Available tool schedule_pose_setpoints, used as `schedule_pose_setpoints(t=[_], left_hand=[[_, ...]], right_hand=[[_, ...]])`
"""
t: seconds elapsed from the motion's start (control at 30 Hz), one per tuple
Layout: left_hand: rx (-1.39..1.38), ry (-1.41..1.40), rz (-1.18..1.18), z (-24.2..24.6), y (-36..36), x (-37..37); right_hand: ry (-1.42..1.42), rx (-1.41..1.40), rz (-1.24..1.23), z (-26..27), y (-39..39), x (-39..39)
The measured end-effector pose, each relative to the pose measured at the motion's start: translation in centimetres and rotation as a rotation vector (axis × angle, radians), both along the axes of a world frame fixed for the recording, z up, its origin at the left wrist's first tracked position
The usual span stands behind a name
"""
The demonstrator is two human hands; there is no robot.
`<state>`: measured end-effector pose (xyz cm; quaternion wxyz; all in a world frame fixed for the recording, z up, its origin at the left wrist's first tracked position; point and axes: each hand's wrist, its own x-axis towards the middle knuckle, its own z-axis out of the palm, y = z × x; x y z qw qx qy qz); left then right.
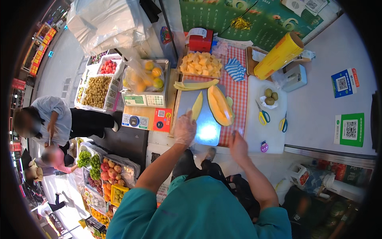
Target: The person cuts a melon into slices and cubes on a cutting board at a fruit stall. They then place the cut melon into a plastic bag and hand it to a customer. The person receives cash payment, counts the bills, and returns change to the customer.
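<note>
My left hand point(185, 128), in a clear plastic glove, has its fingers closed on the lower end of a pale green melon strip point(197, 106) over a grey-blue cutting board point(186, 95). To its right lies a large orange-fleshed melon piece point(220, 106), cut side up, with green rind. Longer melon strips point(197, 85) lie across the board's far edge. My right hand point(238, 146) is curled at the near edge of the checked cloth, below the melon piece. Something thin and dark shows at its fingertips, too blurred to name. Behind the board, a clear tray holds melon cubes point(201, 64).
A scale point(144, 100) bearing bagged fruit stands left. On the right are scissors point(263, 116), kiwifruit point(270, 97) on white wrap and a yellow film roll point(279, 55). Fruit crates point(112, 89) stand farther left, near a person in a light blue top point(52, 115) and several others.
</note>
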<state>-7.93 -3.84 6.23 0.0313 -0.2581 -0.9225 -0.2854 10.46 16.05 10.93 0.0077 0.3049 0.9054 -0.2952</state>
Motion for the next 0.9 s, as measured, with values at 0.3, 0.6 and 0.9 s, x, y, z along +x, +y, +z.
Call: schedule_pose_setpoints(t=[0.3, 0.6, 0.9], left_hand=[[-0.656, -0.29, -0.267, -0.3, 2.1, -7.1], [-0.744, 0.297, -0.465, -0.2, 7.8, -18.7], [-0.549, -0.037, -0.25, 0.0, 4.2, -14.1]], right_hand=[[-0.192, 0.217, 0.107, -3.7, 7.1, -1.8], [-0.122, 0.182, 0.078, -4.2, 5.7, -1.1], [-0.149, 0.166, 0.15, -3.9, 7.5, -1.0]])
